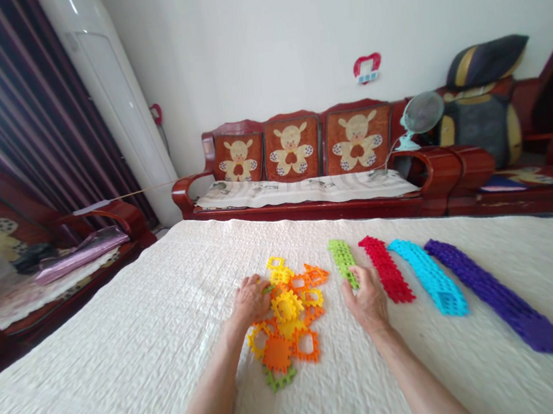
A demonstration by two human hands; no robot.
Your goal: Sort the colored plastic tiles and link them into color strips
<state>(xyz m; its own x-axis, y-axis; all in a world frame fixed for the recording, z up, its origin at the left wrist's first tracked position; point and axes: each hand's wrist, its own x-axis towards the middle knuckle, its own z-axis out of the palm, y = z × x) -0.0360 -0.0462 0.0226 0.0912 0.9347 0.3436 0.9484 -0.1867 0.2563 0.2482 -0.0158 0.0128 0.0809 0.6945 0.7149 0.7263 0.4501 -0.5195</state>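
A loose heap of yellow and orange notched plastic building pieces (pixel 287 308) lies in front of me, with a green piece (pixel 280 380) at its near edge. My left hand (pixel 252 299) is at the heap's left side, fingers curled round a bit of green that is mostly hidden. To the right of the heap, my right hand (pixel 368 298) has its thumb and fingers closed at the near end of a row of green building pieces (pixel 342 259). Beside it run a red row (pixel 385 269), a light blue row (pixel 431 277) and a longer purple row (pixel 499 297) of overlapping pieces.
A white quilted cover (pixel 145 330) spreads over the table. Beyond it stands a red wooden sofa (pixel 307 211) with bear cushions (pixel 293 148) and a small fan (pixel 421 114). Another wooden seat (pixel 129 218) is at the left, a dark and yellow chair cushion (pixel 481 125) at the right.
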